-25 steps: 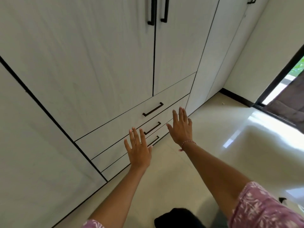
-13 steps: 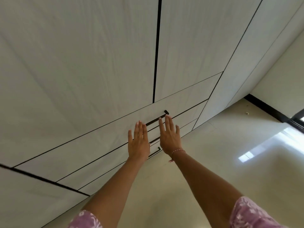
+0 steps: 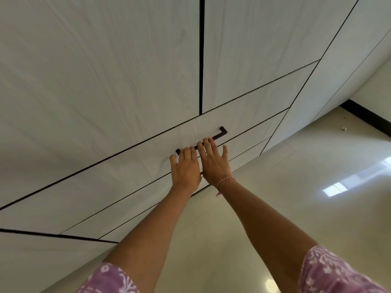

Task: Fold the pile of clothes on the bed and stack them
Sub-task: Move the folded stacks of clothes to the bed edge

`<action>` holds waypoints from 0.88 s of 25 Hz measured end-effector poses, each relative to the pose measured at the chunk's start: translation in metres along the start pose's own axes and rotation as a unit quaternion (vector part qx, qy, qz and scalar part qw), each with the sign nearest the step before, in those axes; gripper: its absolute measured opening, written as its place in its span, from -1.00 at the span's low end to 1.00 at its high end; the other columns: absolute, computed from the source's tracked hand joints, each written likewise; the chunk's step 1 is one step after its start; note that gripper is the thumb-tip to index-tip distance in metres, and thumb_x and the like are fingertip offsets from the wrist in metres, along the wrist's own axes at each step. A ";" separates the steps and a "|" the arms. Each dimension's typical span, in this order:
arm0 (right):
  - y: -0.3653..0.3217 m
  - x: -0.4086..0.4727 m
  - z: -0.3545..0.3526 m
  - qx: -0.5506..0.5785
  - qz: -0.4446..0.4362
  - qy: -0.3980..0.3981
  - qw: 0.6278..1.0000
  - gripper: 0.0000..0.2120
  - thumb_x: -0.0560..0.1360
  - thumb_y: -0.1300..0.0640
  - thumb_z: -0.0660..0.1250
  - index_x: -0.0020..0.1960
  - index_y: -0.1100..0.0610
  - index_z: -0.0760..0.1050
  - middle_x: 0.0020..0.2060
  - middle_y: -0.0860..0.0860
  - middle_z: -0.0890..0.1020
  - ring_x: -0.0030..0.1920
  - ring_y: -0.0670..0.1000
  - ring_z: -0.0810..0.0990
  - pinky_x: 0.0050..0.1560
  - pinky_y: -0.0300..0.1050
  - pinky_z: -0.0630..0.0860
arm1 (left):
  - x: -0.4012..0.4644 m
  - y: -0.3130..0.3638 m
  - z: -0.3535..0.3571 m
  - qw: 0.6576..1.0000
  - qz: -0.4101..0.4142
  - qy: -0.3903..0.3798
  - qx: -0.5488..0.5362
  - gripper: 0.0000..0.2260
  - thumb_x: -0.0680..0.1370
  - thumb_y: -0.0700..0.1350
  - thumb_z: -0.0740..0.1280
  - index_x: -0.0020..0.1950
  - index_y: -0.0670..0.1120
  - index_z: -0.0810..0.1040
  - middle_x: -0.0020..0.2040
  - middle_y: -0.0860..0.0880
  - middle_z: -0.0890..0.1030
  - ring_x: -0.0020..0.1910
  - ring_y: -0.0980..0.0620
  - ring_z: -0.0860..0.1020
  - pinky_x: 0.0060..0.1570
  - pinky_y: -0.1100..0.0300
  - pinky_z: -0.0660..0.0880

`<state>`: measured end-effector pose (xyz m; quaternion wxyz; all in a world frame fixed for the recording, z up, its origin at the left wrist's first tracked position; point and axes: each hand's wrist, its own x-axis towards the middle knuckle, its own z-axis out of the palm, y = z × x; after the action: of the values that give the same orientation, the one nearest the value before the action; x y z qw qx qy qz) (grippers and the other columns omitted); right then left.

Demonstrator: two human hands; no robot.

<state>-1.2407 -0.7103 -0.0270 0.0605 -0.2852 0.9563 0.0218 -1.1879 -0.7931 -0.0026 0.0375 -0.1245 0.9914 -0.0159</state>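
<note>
**White wardrobe wall with drawers above a glossy floor**

A white wood-grain wardrobe fills most of the view, its panels parted by thin black seams. Two tall doors meet at a vertical black gap. Below them sits a top drawer with a slim black bar handle, and two more drawer fronts lie beneath it. At the right, a glossy cream floor reflects bright window light. A black skirting strip runs along the far wall. A small pale speck lies on the floor near it.
</note>
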 end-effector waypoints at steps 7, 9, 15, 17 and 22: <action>0.002 -0.024 -0.006 0.022 0.013 -0.012 1.000 -0.28 0.58 0.06 0.21 0.56 0.13 -0.17 0.55 0.13 -0.11 0.54 0.15 -0.18 0.47 0.20 0.02 | -0.018 0.008 -0.008 0.997 0.012 -0.074 -0.030 -0.28 0.57 0.04 0.28 0.55 -0.18 -0.04 0.53 -0.15 0.12 0.50 -0.09 0.14 0.39 -0.02 0.21; 0.003 -0.030 -0.010 0.028 0.019 -0.015 0.999 -0.29 0.59 0.05 0.20 0.56 0.11 -0.16 0.55 0.12 -0.10 0.54 0.15 -0.17 0.47 0.19 0.03 | -0.023 0.010 -0.014 0.993 0.013 -0.104 -0.048 -0.27 0.57 0.05 0.28 0.55 -0.18 -0.06 0.54 -0.16 0.09 0.51 -0.11 0.13 0.40 -0.02 0.24; 0.014 -0.088 0.012 0.050 0.057 -0.027 0.997 -0.24 0.59 0.03 0.22 0.54 0.07 -0.24 0.52 0.09 -0.25 0.48 0.11 -0.34 0.46 0.20 0.08 | -0.083 0.033 -0.017 0.995 0.069 -0.065 -0.036 -0.21 0.52 0.01 0.37 0.56 -0.17 -0.04 0.56 -0.18 0.05 0.53 -0.12 0.07 0.44 -0.05 0.15; 0.022 -0.121 0.013 0.054 0.054 -0.031 0.997 -0.21 0.59 -0.03 0.21 0.49 0.04 -0.34 0.46 0.05 -0.33 0.44 0.08 -0.38 0.48 0.22 0.09 | -0.114 0.039 -0.026 0.985 0.168 0.040 -0.024 -0.23 0.45 0.00 0.41 0.54 -0.15 0.08 0.53 -0.17 0.18 0.51 -0.11 0.14 0.44 -0.09 0.09; -0.003 -0.164 -0.056 0.462 0.339 0.217 0.790 -0.39 0.63 -0.07 0.07 0.56 0.06 -0.12 0.55 0.01 -0.06 0.54 0.02 -0.06 0.49 -0.03 -0.11 | -0.123 0.012 -0.071 0.958 0.233 0.165 -0.002 -0.37 0.60 -0.02 0.16 0.54 -0.21 -0.07 0.55 -0.19 0.06 0.53 -0.12 0.05 0.47 -0.11 -0.03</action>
<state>-1.1090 -0.6282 0.0491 -0.0356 0.1221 0.8756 -0.4659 -1.0779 -0.7495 0.0760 -0.1242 0.1143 0.9853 -0.0248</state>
